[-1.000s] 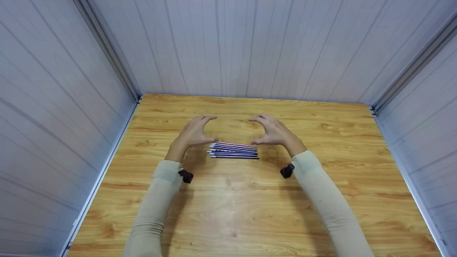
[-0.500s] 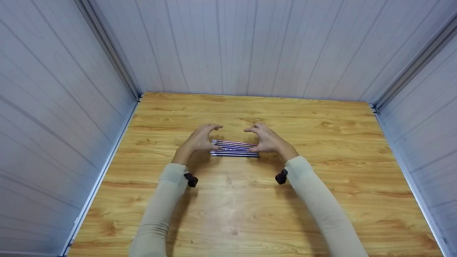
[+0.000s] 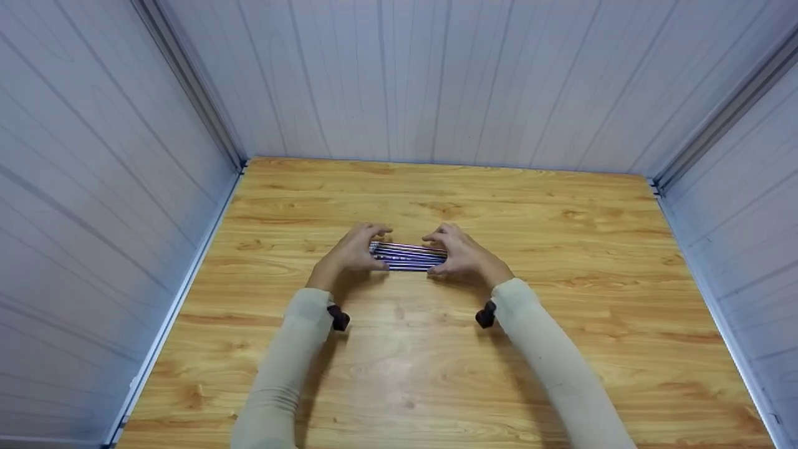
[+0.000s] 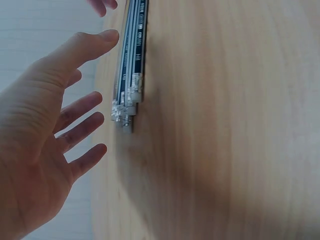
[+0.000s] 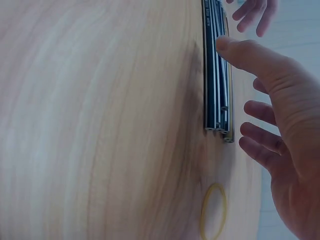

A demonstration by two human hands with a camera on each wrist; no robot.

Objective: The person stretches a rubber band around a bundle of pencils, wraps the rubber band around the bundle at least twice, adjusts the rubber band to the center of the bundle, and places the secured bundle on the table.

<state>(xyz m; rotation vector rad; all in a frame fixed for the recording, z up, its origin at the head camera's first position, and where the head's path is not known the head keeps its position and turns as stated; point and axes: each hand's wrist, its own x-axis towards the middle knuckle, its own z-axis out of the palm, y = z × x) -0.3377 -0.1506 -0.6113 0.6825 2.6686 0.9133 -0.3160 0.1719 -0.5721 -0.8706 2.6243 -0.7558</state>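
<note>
Several dark, striped pencils (image 3: 408,256) lie side by side on the wooden table, lengthwise from left to right. Their white erasers with silvery ferrules (image 4: 134,87) point left; the flat, unsharpened ends (image 5: 217,129) point right. My left hand (image 3: 354,251) arches over the eraser end, thumb on the near side and fingers on the far side, spread apart. Mirroring it at the other end, my right hand (image 3: 466,252) has its thumb (image 5: 240,52) overlapping the pencils in the right wrist view. Both hands' fingers are loosely bent, with gaps showing between them and the pencils.
A yellow rubber band (image 5: 224,206) lies on the table past the pencils' right end, hidden in the head view. Pale panel walls (image 3: 411,81) enclose the wooden table (image 3: 399,362) at the back and both sides. A small black camera (image 3: 340,318) sits at each wrist.
Both hands have come down and inward, toward the near side and closer together, until they frame the two ends of the pencils. The pencils stay in about the same place.
</note>
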